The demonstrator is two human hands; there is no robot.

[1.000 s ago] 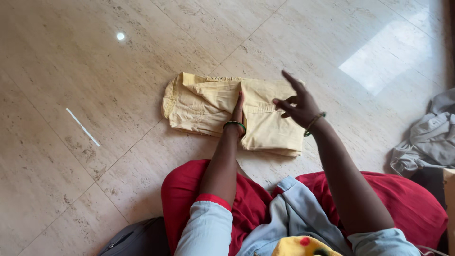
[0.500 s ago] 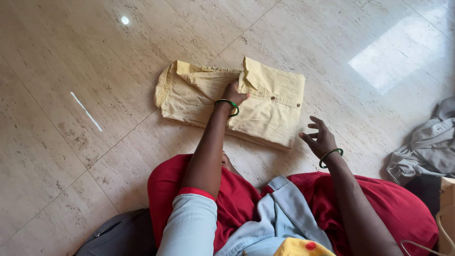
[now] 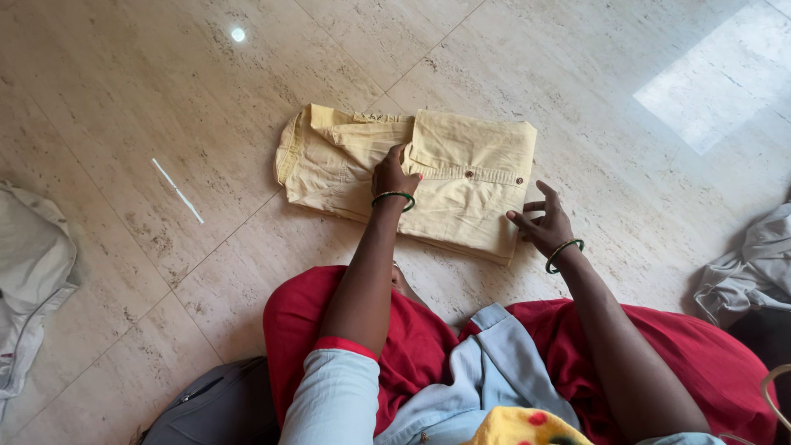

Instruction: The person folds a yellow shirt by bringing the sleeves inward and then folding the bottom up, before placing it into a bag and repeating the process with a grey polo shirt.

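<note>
A pale yellow folded garment (image 3: 461,177) with buttons lies on the beige tiled floor. My left hand (image 3: 393,175) presses down on its middle, fingers curled on the fabric next to a folded-over flap. My right hand (image 3: 544,222) hovers at the garment's right edge with fingers spread, touching or just off the cloth. Both wrists wear green bangles.
A grey-white cloth (image 3: 29,272) lies at the left edge and a grey garment heap (image 3: 754,264) at the right. A dark grey bag (image 3: 218,408) sits by my red-clad knee. A thin white stick (image 3: 177,191) lies on the floor left of the garment.
The right part of the garment was folded over to the left. My right hand dropped from above the cloth to its right edge. My left hand stayed pressed on the middle.
</note>
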